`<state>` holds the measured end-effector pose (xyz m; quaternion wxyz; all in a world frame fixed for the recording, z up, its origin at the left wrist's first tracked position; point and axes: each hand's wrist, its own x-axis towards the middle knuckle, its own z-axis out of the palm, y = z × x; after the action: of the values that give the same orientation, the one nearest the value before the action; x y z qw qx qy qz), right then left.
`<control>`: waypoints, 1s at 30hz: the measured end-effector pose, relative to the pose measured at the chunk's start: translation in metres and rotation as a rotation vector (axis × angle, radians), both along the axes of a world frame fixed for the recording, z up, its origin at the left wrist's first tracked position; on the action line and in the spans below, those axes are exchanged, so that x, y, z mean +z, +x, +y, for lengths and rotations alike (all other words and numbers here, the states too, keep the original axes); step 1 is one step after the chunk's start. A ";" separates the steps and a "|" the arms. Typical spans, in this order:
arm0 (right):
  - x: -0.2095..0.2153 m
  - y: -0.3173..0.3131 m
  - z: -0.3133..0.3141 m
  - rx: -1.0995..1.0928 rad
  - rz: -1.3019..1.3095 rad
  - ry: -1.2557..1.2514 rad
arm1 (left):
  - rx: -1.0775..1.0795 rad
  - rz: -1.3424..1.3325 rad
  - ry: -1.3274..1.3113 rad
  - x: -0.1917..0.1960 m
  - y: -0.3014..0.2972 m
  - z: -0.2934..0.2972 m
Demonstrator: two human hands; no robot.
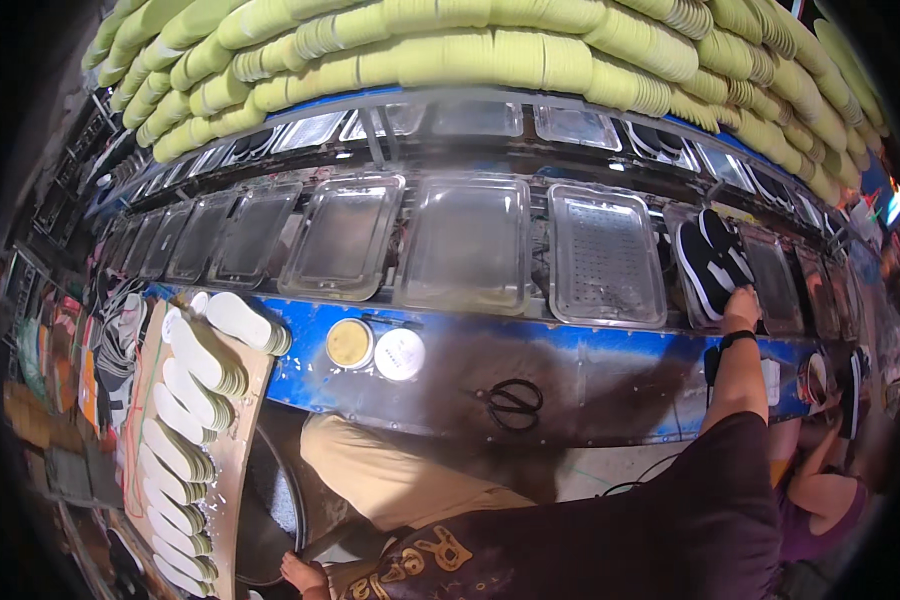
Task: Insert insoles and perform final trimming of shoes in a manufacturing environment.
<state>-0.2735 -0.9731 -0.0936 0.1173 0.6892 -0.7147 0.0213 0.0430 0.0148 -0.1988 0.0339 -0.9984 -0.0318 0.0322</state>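
- Black-and-white shoes (703, 268) lie as a pair in a clear tray (675, 212), right end of the near tray row.
- Right hand (740, 308): at the near end of the pair, fingertips on or just beside a shoe; can't tell if it's gripping.
- Left hand (305, 577): low, near the insole board (232, 455), fingers bent; can't tell if it holds anything.
- Bench (610, 385): black scissors (518, 407), open yellow-filled tub (349, 343), white round lid (400, 354) beside it.
- Yellow-green stacks (450, 68) above the trays.

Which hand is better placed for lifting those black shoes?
Probably the right hand: it is at the black shoes, while the left hand is low near the picture's bottom edge, well away.
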 end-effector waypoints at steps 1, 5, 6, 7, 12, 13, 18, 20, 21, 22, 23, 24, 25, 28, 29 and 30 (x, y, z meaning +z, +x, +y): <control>0.007 0.005 -0.001 0.061 0.018 0.026 | -0.014 0.014 -0.003 -0.001 0.004 0.002; 0.032 0.049 -0.005 0.086 -0.051 0.052 | 0.056 0.030 0.026 -0.006 0.003 0.020; 0.030 0.052 -0.015 0.038 -0.115 0.063 | 0.112 0.054 0.031 -0.002 0.003 0.013; 0.028 0.053 -0.023 -0.017 -0.154 0.148 | 0.124 0.090 0.033 0.005 0.004 0.007; 0.004 0.016 -0.069 0.169 -0.055 0.301 | 0.067 0.001 0.051 -0.013 0.009 0.012; 0.007 0.021 -0.061 0.274 -0.088 0.362 | 0.086 0.045 0.064 -0.009 0.008 0.009; 0.018 0.060 -0.001 0.467 -0.365 0.083 | 0.065 0.014 0.069 0.003 0.001 0.000; 0.037 0.095 0.041 0.527 -0.499 0.072 | 0.058 0.045 0.059 0.013 0.002 -0.008; 0.049 0.123 0.065 0.611 -0.500 0.103 | 0.068 0.054 0.066 0.014 0.000 -0.007; 0.045 0.133 0.075 0.706 -0.589 -0.003 | 0.056 0.065 0.064 0.010 0.005 -0.008; 0.055 0.165 0.110 0.778 -0.683 0.052 | 0.050 0.020 0.078 0.007 0.001 -0.006; 0.071 0.199 0.160 0.852 -0.776 0.109 | 0.047 -0.025 0.091 0.002 -0.006 -0.002; 0.072 0.221 0.189 0.987 -0.804 0.181 | 0.045 -0.028 0.082 -0.002 -0.005 -0.001; 0.093 0.288 0.309 1.499 -0.762 0.081 | 0.017 -0.059 0.035 0.011 -0.008 -0.014; 0.094 0.306 0.332 1.574 -0.726 0.321 | 0.024 -0.072 -0.044 0.019 -0.010 -0.017; 0.100 0.324 0.366 1.607 -0.673 0.439 | 0.027 -0.088 -0.117 0.026 -0.011 -0.019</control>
<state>0.0505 -0.6069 0.0066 -0.2828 0.9456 -0.0016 0.1606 0.0316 -0.0042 -0.1726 -0.0267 -0.9986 -0.0449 -0.0095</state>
